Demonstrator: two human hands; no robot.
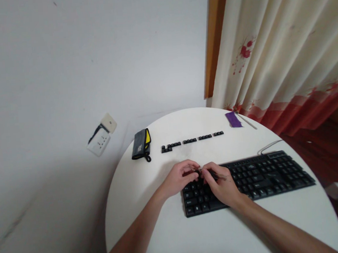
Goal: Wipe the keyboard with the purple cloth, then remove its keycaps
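Note:
A black keyboard (pixel 266 175) lies on a round white table (pixel 171 235). Both my hands hover over its left end, fingertips meeting. My left hand (pixel 179 177) is pinched on a small dark piece, probably a keycap (pixel 198 171). My right hand (pixel 222 184) is closed around a thin tool (pixel 219 176) whose tip reaches that piece. A row of removed black keycaps (pixel 192 140) lies in groups on the table beyond the keyboard.
A grey and yellow pouch (pixel 141 145) sits at the table's far left edge. A purple cloth (pixel 233 119) and a thin stick (pixel 247 121) lie at the far right. The keyboard's cable (pixel 268 146) curls behind it. A wall socket (pixel 100 141) and curtain (pixel 283 55) stand behind.

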